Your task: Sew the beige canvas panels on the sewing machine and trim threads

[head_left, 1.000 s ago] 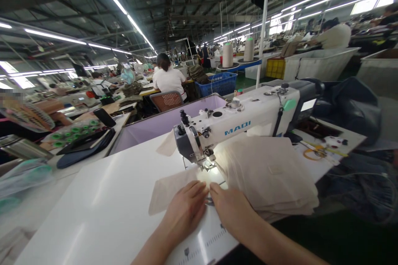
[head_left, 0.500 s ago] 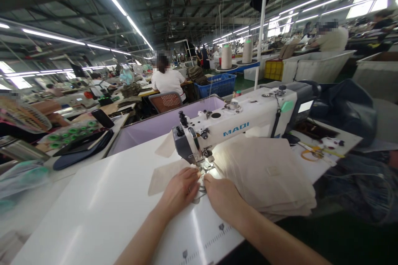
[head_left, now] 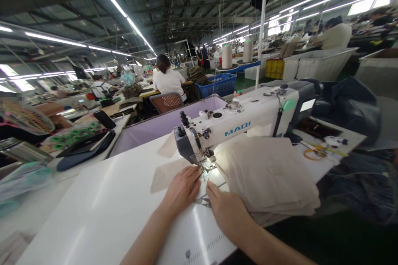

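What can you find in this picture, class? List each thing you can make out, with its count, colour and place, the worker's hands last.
Sewing machine: one, white and dark grey, on the tabletop
Tabletop: one, white, foreground
Fabric stack: one, beige, right of the needle
Loose fabric pieces: two, beige, left of the needle
Thread cones: two, beige, behind the machine
Plastic basket: one, blue, beyond the machine
Crate: one, yellow, right background
Chair: one, reddish-brown, behind the seated person
Distant clutter: uncountable
Left hand: one, bare, near the needle
Right hand: one, bare, beside the stack
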